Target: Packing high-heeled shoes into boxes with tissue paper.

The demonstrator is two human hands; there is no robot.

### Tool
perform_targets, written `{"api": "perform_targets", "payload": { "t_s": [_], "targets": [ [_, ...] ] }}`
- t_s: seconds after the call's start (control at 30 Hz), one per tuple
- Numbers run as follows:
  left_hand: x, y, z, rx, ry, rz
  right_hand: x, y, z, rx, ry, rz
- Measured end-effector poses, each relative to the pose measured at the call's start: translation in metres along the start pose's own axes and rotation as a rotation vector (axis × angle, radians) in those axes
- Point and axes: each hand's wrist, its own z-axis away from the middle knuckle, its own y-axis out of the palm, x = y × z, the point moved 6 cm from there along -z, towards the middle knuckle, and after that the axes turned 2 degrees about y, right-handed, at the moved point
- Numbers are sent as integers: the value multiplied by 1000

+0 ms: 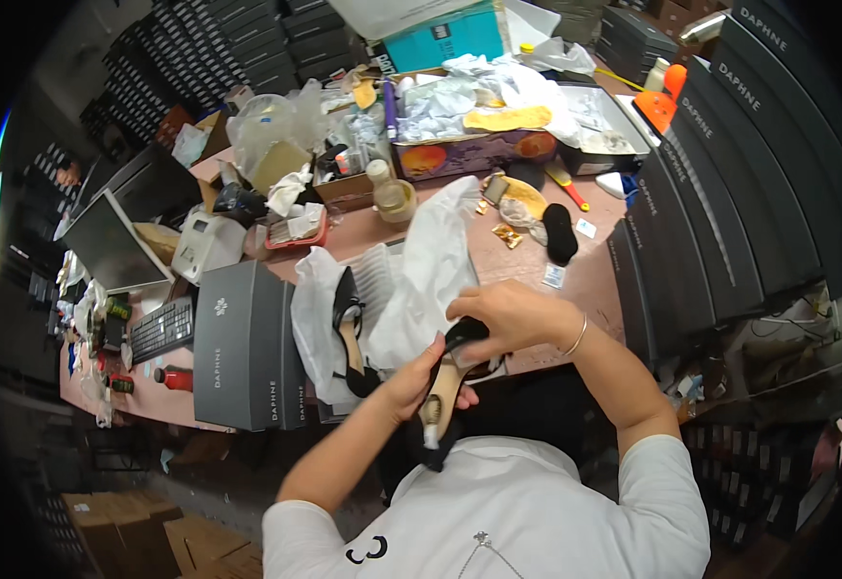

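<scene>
My left hand (408, 388) is closed around the middle of a black heeled shoe (443, 394) with a beige insole, held close to my body. The shoe's narrow end points down toward my shirt. Bent over the shoe's far black end is my right hand (517, 320), its fingertips partly hidden there. Left of my hands a second black heeled shoe (351, 333) lies on white tissue paper (313, 299). More tissue paper (431, 275) spreads over the open box just beyond my hands.
A closed dark grey shoebox (238, 347) stands at left beside a keyboard (162, 329). Tall stacks of dark shoeboxes (730, 193) flank the right. Behind are a purple carton (469, 154) full of crumpled paper, a glue jar (395, 200) and a black oval pad (560, 234).
</scene>
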Motion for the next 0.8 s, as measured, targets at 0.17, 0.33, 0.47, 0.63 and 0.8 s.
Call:
{"api": "perform_targets", "payload": {
  "t_s": [0.17, 0.33, 0.47, 0.63, 0.8],
  "targets": [
    [-10, 8, 26, -342, 533, 390, 25, 47, -17, -345, -61, 93],
    [5, -9, 38, -541, 682, 376, 24, 86, -29, -476, 0, -39],
    [5, -57, 49, -621, 627, 478, 9, 58, -19, -536, 147, -395],
    [-10, -32, 49, -455, 644, 480, -111, 142, -50, -293, 240, 352],
    [-1, -33, 55, -571, 668, 474, -18, 67, -54, -521, 133, -106]
  ]
}}
